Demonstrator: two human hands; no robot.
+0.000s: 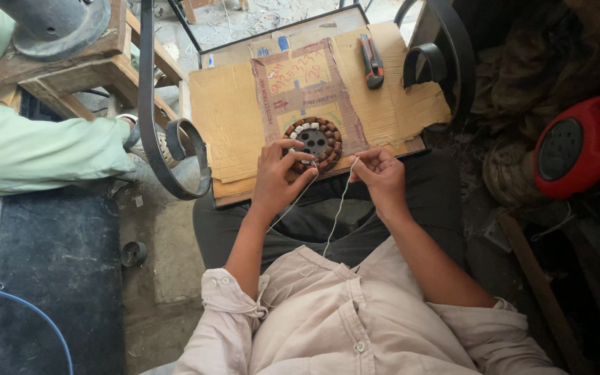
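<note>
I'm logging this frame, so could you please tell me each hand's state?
Left hand: closed on the round wound coil.
Right hand: pinching the white string.

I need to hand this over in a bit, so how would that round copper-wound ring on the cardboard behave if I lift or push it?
The ring is packed with copper coils around a metal core, so probably heavy for its size and rigid. It lies flat on the cardboard, so likely to slide, not roll. The white thread between left hand and right hand hangs limp and would trail.
</note>
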